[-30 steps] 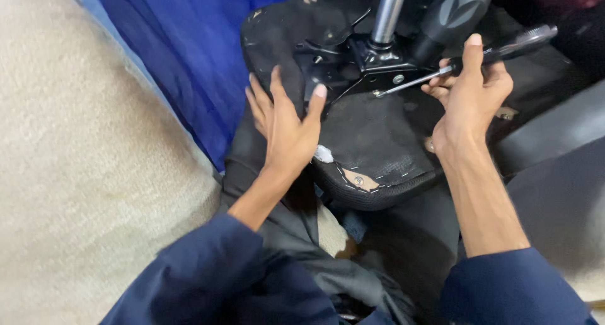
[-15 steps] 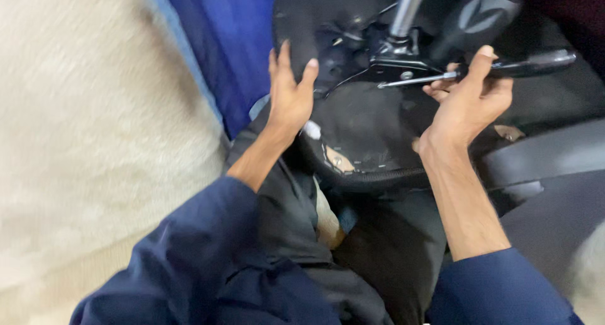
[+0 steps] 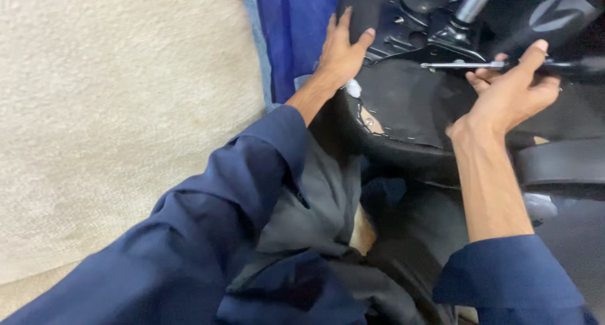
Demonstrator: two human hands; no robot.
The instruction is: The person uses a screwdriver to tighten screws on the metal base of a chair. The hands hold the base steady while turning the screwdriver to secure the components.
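Pale beige carpet (image 3: 113, 111) fills the left, with a blue cloth (image 3: 296, 29) at the far edge. The left hand (image 3: 340, 51) lies open, fingers spread flat on the upturned black padded chair seat (image 3: 409, 104) just right of the cloth; the right hand (image 3: 510, 89) is closed round a thin metal lever with a black grip (image 3: 466, 65) at the seat's far right

Upturned black chair seat (image 3: 409, 104), torn edge; thin metal lever (image 3: 463, 65) lying horiz. across seat's underside.

No packages, signs or screens show. The one marking in view is a pale grey emblem (image 3: 553, 10) of angular strokes, moulded or printed on a black plastic part at the upper right, just above the person's right hand (image 3: 510, 92).
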